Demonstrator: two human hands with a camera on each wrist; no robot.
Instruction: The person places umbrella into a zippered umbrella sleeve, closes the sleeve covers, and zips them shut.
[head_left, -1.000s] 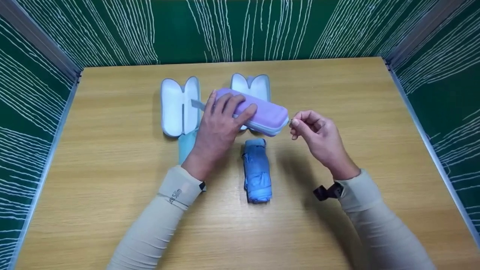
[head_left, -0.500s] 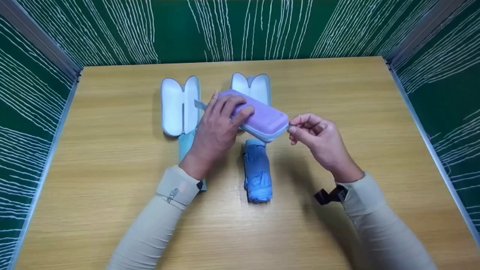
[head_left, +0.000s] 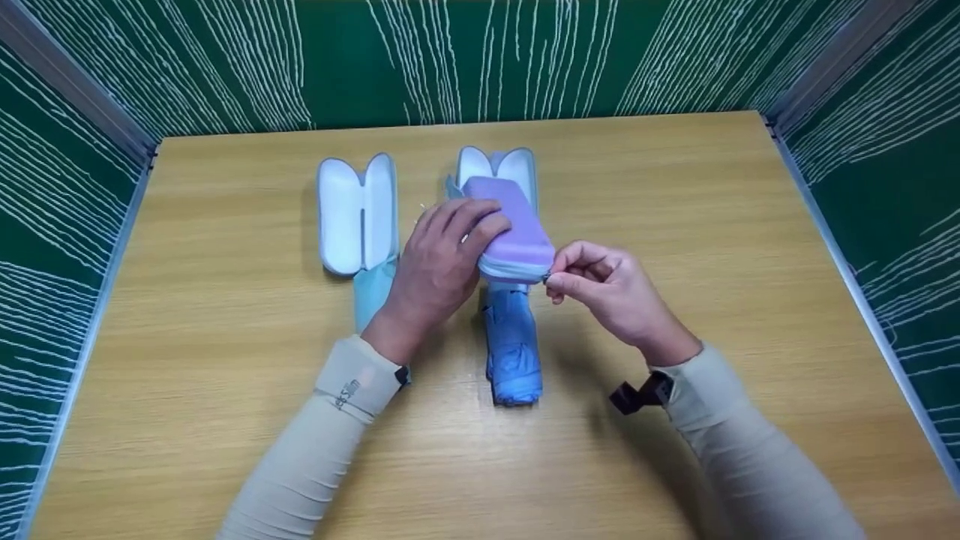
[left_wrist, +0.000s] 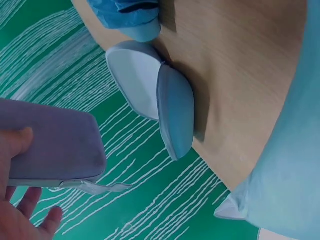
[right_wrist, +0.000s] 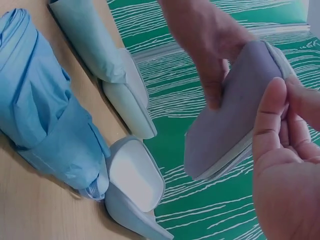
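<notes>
Both left hand (head_left: pixel 435 259) and right hand (head_left: pixel 604 289) clamp the purple case (head_left: pixel 517 221), 12 o'clock of the blue bundle (head_left: pixel 514 349): the left apparently braces it, the right pinches its zip corner (head_left: pixel 536 271).

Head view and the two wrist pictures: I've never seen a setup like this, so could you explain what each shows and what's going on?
There is no robot here, just a person's two bare hands. The head picture comes from a camera worn on the head, looking forward and down. The other two come from cameras on the left and right wrists, so they look tilted.

On the wooden table are a left open case, a right open case, a teal bundle and a blue bundle, apparently a folded umbrella.

The left hand holds a purple case above the table. The right hand pinches at its near corner, probably the zip pull; the fingers partly hide it.
</notes>
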